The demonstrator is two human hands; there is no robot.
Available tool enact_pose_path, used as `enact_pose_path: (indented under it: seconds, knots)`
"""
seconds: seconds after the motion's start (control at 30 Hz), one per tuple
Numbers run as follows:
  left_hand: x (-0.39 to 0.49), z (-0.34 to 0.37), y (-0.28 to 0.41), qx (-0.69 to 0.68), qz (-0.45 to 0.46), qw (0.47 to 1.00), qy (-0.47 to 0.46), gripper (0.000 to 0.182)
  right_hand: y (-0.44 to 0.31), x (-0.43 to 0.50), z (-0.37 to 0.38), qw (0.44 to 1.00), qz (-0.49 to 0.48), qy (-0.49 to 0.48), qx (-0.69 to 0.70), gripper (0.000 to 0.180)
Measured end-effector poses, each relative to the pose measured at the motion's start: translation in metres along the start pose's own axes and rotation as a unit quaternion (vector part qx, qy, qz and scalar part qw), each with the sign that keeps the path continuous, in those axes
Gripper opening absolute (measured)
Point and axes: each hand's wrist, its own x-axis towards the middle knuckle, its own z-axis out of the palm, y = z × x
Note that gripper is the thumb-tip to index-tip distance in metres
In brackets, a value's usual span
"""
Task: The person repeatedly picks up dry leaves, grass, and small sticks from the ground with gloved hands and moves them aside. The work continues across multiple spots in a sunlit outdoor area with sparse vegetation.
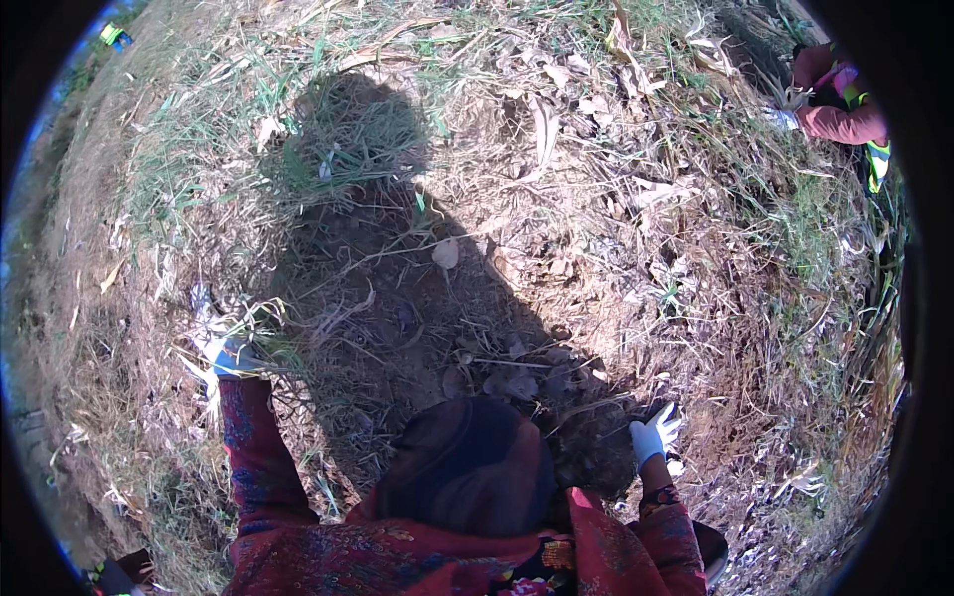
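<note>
My left hand (232, 356), in a pale glove that looks blue in the shade, reaches out to the left. It is closed around a bunch of grass stalks (257, 316), and green and straw-coloured blades stick out around the fingers. On the other side my right hand (656, 433), in a white glove, is low beside shaded soil with its fingers spread. Nothing shows in it. Between the hands lie bare ground, dry stems and a pale dry leaf (446, 254), partly under my shadow.
At the upper right a co-worker's sleeve (838, 125) and gloved hand (781, 118) reach toward the grass. Another person in a bright vest (111, 34) is far off at the upper left. Dry husks (544, 127) and leaf litter cover the ground; tall stalks (883, 313) edge the right.
</note>
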Motion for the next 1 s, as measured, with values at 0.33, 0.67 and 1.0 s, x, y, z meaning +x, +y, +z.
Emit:
enact_pose_path:
  seconds: [0.33,0.67,1.0]
  knots:
    - [0.025,0.142,-0.002,0.310,-0.022,0.910,-0.275,0.055,-0.007,-0.006,-0.015,0.999,0.003,-0.023,0.031,0.113]
    - [0.032,0.213,-0.032,0.512,0.056,0.703,-0.491,0.091,-0.010,-0.009,-0.016,1.000,0.007,-0.010,0.012,0.112]
    - [0.030,0.222,-0.062,0.578,0.117,0.713,-0.380,0.059,-0.006,-0.002,-0.006,1.000,0.008,0.008,0.012,0.114]
